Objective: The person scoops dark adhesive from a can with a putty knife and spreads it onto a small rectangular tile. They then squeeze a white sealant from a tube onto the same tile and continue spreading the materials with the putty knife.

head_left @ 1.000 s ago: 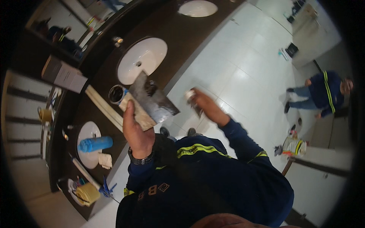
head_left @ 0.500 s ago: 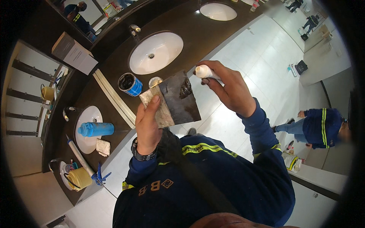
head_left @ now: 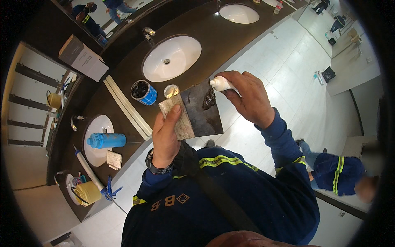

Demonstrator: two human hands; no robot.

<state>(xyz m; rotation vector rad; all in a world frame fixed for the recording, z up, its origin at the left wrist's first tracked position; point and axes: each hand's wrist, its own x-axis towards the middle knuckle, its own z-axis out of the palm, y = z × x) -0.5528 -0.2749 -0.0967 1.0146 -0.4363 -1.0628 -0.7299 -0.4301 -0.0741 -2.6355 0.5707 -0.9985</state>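
Note:
In my left hand (head_left: 166,133) is a wide scraper (head_left: 200,119) with a pale, worn grip strip and a dark flat blade. My thumb lies on top of the strip. A glossy dark lump of paste (head_left: 209,100) sits near the blade's far right edge. My right hand (head_left: 252,99) is closed around a small white tube (head_left: 222,84). Its nozzle points left, near the blade's upper right corner. On the counter just beyond stand an open blue can (head_left: 149,96) with dark contents and a small round tin (head_left: 171,91) with pale contents.
The dark counter (head_left: 123,76) holds several white basins (head_left: 181,61). A blue bottle (head_left: 108,140) lies across the near-left basin, beside a caulking gun (head_left: 88,166) and a yellow bucket (head_left: 88,192). Long pale strips (head_left: 127,108) lie on the counter. Another person (head_left: 337,173) is at the right.
The tube has tilted, and its nozzle has come closer to the blade's paste end. The scraper sits slightly further right in view. The person at the right has moved lower in the picture.

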